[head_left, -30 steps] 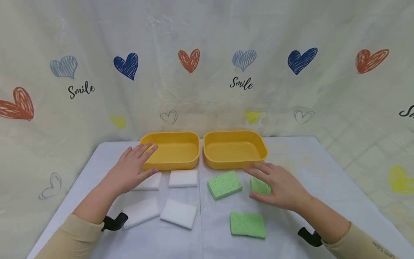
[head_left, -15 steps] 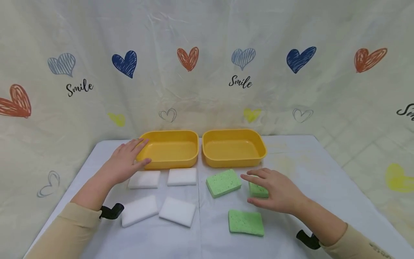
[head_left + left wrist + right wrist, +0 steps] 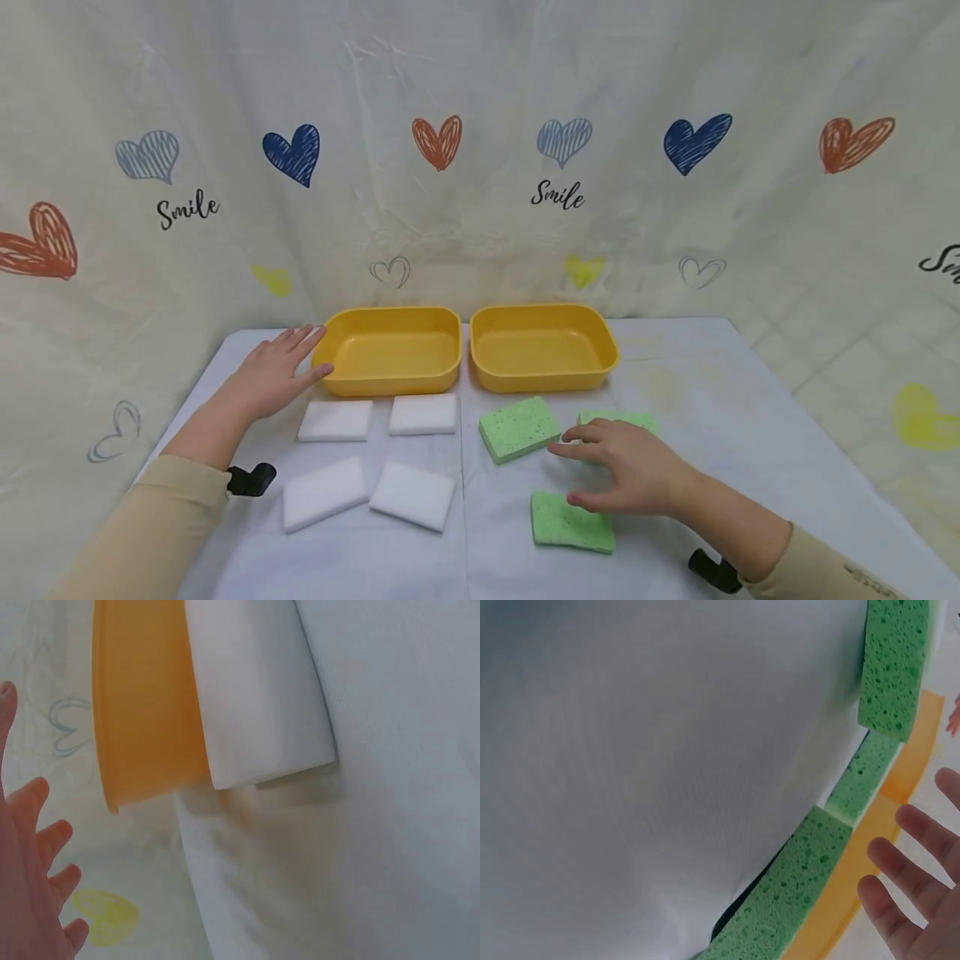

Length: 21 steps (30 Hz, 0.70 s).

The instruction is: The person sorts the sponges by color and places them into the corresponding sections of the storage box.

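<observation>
In the head view my left hand (image 3: 266, 379) is beside the left end of a yellow tub (image 3: 390, 386), fingers straight and spread; whether it touches the rim I cannot tell. Two of several white sponge pads, one left (image 3: 335, 421) and one right (image 3: 423, 414), lie in front of that tub. My right hand (image 3: 637, 471) hovers over the green sponges with loosely bent fingers and nothing in its grasp. It partly covers the far right sponge (image 3: 626, 417) and the corner of the near one (image 3: 572, 529). A third green sponge (image 3: 519, 429) lies just left of its fingertips.
A second yellow tub (image 3: 543, 382) stands right of the first, both at the back of the white-covered table (image 3: 720, 400). Nearer lie two more white pads, a left one (image 3: 326, 493) and a right one (image 3: 413, 495). A heart-printed curtain (image 3: 480, 208) hangs behind.
My left hand has drawn back leftward from over the left tub. My right hand has come nearer to me, from the far right green sponge toward the near one. The sponges have not moved.
</observation>
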{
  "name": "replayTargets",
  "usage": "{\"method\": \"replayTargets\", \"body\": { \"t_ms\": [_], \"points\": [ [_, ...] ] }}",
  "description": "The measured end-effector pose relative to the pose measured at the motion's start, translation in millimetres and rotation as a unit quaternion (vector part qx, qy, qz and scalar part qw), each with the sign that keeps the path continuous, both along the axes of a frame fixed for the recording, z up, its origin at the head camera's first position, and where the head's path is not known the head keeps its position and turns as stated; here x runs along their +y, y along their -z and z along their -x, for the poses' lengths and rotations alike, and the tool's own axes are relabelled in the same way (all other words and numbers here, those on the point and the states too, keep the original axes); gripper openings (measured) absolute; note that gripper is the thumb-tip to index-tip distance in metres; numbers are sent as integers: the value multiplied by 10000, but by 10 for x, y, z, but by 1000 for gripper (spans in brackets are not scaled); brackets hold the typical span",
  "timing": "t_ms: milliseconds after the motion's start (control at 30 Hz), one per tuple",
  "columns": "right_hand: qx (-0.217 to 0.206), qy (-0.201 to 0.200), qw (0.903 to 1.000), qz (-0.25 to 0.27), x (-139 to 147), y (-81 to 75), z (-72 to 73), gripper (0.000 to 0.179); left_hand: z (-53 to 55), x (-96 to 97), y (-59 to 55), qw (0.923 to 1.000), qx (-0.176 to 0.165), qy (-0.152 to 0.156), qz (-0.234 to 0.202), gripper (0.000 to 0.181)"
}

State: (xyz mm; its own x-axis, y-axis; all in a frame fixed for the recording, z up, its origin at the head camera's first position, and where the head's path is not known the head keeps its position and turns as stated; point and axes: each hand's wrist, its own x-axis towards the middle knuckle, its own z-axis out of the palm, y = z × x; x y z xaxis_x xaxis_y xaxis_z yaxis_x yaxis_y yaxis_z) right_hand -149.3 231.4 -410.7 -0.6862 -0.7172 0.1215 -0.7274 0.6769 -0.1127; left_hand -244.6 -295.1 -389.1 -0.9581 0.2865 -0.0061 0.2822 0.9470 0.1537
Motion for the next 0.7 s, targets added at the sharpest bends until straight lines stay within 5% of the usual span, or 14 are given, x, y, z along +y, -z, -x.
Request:
{"method": "replayTargets", "body": {
  "t_ms": [500,700],
  "points": [
    [-563,-766,9954,-125,55,126,-67,53,213,-21,111,9977,-539,-404,-50,96],
    [-691,-779,9944,-175,73,146,-116,57,248,2,114,9966,-689,-455,-36,105]
  ]
}}
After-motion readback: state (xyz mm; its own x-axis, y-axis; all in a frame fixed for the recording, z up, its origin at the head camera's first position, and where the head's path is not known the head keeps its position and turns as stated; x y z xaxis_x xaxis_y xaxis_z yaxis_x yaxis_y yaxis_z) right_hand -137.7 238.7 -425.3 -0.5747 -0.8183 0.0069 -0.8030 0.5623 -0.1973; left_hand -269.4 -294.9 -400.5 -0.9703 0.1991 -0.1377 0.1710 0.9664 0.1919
